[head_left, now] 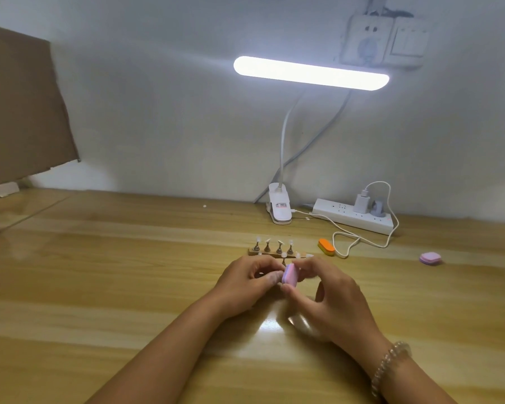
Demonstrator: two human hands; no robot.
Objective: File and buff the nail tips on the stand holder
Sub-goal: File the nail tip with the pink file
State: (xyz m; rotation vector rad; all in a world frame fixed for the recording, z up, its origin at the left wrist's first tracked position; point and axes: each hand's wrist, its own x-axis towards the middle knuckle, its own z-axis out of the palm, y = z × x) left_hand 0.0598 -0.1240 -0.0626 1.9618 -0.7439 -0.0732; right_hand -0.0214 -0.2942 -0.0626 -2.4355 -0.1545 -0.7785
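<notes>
A wooden stand holder (271, 253) lies on the table just beyond my hands, with several pale nail tips (280, 243) on small metal pegs. My right hand (330, 298) pinches a small pink and purple buffer block (289, 276) between thumb and fingers. My left hand (247, 282) is curled, its fingertips pinching something small against the block; the item is too small and blurred to make out. Both hands meet in front of the stand.
An orange buffer block (326, 246) lies right of the stand, and a purple one (430, 258) lies further right. A clip lamp base (279, 208), a power strip (353, 216) and a looping white cable (362, 239) sit at the back. Cardboard (21, 106) stands at the left.
</notes>
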